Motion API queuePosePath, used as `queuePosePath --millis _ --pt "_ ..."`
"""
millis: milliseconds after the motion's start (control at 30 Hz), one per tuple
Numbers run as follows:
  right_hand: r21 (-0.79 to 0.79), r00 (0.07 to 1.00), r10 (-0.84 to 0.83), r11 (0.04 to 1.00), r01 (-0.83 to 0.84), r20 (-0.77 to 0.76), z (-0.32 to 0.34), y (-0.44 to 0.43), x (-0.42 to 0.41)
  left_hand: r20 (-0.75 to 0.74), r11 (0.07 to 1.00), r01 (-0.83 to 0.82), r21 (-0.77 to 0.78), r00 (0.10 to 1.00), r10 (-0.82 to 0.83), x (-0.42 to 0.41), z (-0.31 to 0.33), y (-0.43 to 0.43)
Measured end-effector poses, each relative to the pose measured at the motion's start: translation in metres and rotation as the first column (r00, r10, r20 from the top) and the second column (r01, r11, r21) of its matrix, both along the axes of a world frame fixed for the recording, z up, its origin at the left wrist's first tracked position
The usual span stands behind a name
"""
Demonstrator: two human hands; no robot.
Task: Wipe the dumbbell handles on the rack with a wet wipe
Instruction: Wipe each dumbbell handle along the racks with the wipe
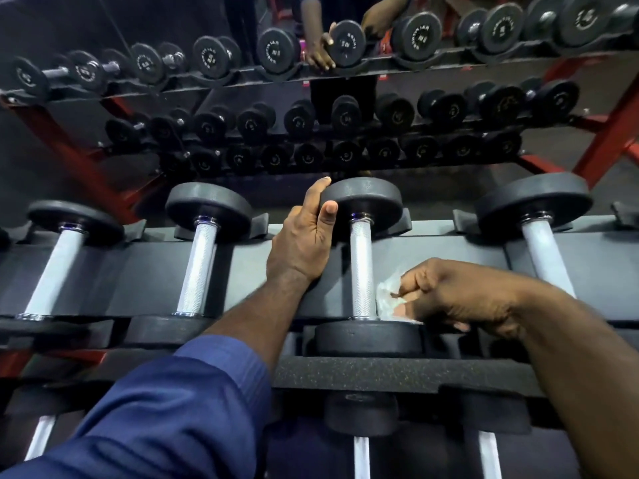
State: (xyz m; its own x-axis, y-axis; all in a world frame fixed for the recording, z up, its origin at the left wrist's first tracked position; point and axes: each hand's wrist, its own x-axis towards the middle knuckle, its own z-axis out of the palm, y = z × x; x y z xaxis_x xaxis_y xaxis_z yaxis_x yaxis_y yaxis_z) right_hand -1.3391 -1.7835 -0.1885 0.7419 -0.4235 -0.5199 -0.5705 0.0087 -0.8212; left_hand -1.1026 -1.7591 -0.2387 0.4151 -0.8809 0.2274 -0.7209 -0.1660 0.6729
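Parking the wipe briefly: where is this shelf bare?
The black shelf lies bare between the leftmost silver knurled handle and the second handle, and on to the left grip holding a black dumbbell head. Crowded beside the third handle, where the right grip holds the white wet wipe.

The left arm wears a dark blue long sleeve [166, 409] of cloth with faint fine stripes, its end bunched in soft folds partway up the forearm, leaving the wrist and left hand [304, 236] bare. The right forearm [553, 340] and right hand [460, 295] are bare out to the near right edge.
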Motion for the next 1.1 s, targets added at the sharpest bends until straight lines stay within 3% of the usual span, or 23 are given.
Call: queuePosePath --millis 133,367,567,633,700,767,967,1100 --pt "-0.033 0.992 -0.042 0.999 0.038 -0.115 0.013 0.006 0.012 0.003 1.000 -0.002 0.012 1.000 0.002 0.000 0.000 0.000" --pt "-0.050 0.982 -0.116 0.993 0.110 -0.151 0.023 0.017 0.024 -0.004 0.999 -0.022 0.037 1.000 0.022 0.003 0.000 0.000" --pt "-0.193 0.982 -0.016 0.981 -0.021 -0.186 0.055 0.015 0.013 -0.004 0.999 -0.006 0.051 1.000 0.006 0.003 0.002 0.000" --pt "-0.347 0.971 0.062 0.927 -0.142 -0.232 0.058 0.020 0.020 -0.006 0.999 -0.005 0.053 1.000 0.005 0.003 0.002 0.001" --pt "-0.542 0.941 0.139 0.787 -0.294 -0.309 0.059 0.024 0.026 -0.012 0.998 -0.002 0.060 1.000 0.003 0.002 0.003 0.002" --pt "-0.630 0.926 0.180 0.688 -0.360 -0.332 0.058 0.023 0.033 -0.005 0.998 -0.001 0.059 1.000 0.001 0.001 0.005 0.002" --pt "-0.634 0.807 0.285 0.506 -0.585 -0.517 0.057 0.020 0.055 -0.002 0.998 -0.011 0.066 1.000 0.012 0.001 0.006 0.004" --pt "-0.506 0.650 0.333 0.426 -0.750 -0.683 0.065 0.030 0.068 0.000 0.998 -0.008 0.067 1.000 0.008 0.000 0.007 0.003"
